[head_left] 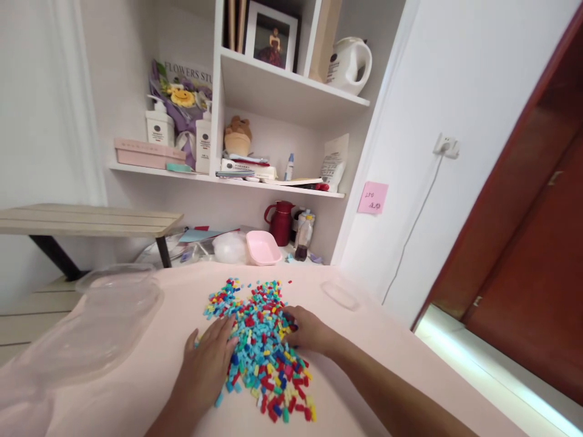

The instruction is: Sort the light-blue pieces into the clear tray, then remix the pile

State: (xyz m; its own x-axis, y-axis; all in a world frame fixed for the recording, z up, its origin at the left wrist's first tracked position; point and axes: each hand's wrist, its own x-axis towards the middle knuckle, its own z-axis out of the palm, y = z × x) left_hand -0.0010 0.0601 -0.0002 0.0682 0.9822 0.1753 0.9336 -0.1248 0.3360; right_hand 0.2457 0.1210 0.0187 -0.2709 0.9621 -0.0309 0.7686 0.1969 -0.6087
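Note:
A loose heap of small coloured plastic building bricks (257,334) spreads over the pink tabletop (346,370), in red, blue, turquoise, yellow, green and cream. My left hand (207,358) lies against the heap's left side, with its fingers stretched out and the fingertips touching bricks. On the opposite side, my right hand (310,328) rests at the heap's edge. Its fingers curve inward, with a gap between thumb and index finger, and bricks lie around the fingertips. I see no brick gripped in either hand.
Clear plastic trays (109,321) stand at the left, and a clear lid (339,294) lies at the right. Behind the heap are a pink basin (264,247), a red jug (281,221) and a bottle (304,238). A wooden bench (91,220) is beyond the table's left side.

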